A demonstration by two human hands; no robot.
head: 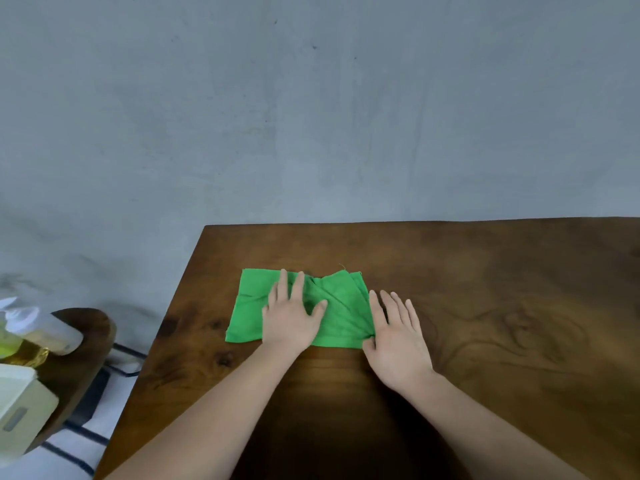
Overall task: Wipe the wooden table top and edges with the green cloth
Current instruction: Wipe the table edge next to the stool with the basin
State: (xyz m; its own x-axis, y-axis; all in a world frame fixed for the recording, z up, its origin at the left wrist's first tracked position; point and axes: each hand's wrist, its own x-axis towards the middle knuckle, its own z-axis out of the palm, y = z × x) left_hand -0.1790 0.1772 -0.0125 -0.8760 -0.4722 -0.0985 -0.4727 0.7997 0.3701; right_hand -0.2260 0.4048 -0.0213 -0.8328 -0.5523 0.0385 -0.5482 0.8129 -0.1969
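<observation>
Green cloth (346, 320) lies spread near the left end of the wooden worktop (485, 289). Its long axis runs left to right, roughly parallel to the far edge against the grey wall (311, 116).

My left grip (291, 317) presses flat on the cloth's middle, fingers straight and spread, clamped on nothing. My right grip (394, 337) is just as flat and open. It rests mostly on bare wood just beside the cloth's right edge, with only the thumb side touching the near right corner.

The cloth is therefore under the left and to the left of the right, and I judge the left is better placed to drive a wiping stroke.

The fabric looks soft and thin. Creases fan from that right corner, and the layers at the far right are slightly offset, so I'd expect it to bunch when pushed. The wood is dark, with swirling grain and a mild sheen.

Off to the left, a round wooden stool (90, 344) carries plastic bottles (52, 329).
</observation>
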